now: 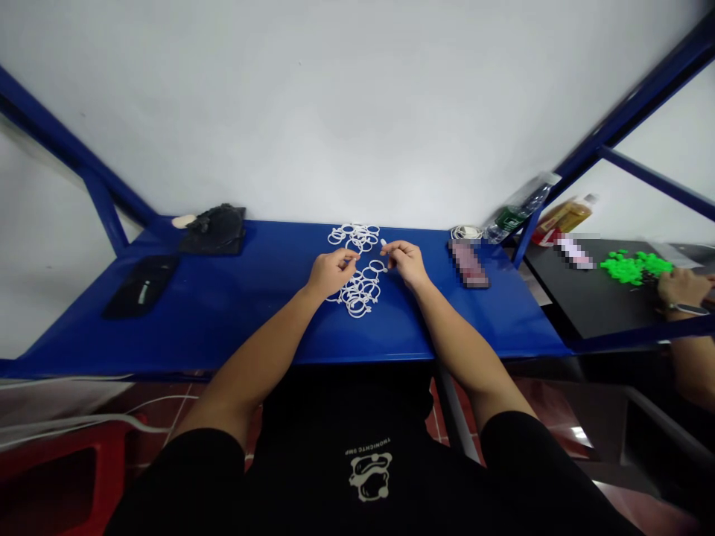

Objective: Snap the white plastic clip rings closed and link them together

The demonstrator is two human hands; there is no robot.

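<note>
White plastic rings with small clip ends lie in two loose groups on the blue table (268,298). The far group (363,237) sits near the wall, the near group (357,294) in front of it. My left hand (332,273) is over the left side between the groups, thumb and fingers pinched together at the rings; what is in the pinch is too small to make out. To the right, my right hand (407,262) has its fingers curled closed, and a small white piece (383,242) sticks out at the fingertips. Whether it belongs to a ring cannot be told.
At left lie a black phone-like slab (142,286) and a dark pouch (215,229). At right are a coiled white cable (466,233), a blurred pink item (469,264) and a plastic bottle (519,208). Another person's hand (684,286) touches green pieces (631,266) on a black table.
</note>
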